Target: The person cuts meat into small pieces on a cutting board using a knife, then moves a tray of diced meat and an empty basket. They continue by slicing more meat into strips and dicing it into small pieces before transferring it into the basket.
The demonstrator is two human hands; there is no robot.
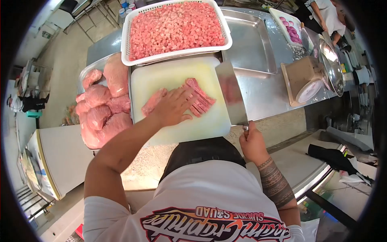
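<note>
My left hand [173, 107] lies flat with its fingers stretched out over raw meat on a white cutting board [181, 132]. Under and beside its fingertips are meat strips [204, 101], cut side by side. Another meat piece [154, 101] lies left of the fingers, partly covered by the hand. My right hand [254, 143] is closed around the handle of a broad cleaver [233, 94]. The cleaver's blade reaches up along the board's right edge, apart from the strips.
A white basket [125, 42] of diced meat stands behind the board. Large meat chunks [98, 97] fill a metal tray at left. To the right are a metal pan [250, 46], a scale [302, 78] and a white board with purple onions [293, 32]. Another person [328, 16] stands far right.
</note>
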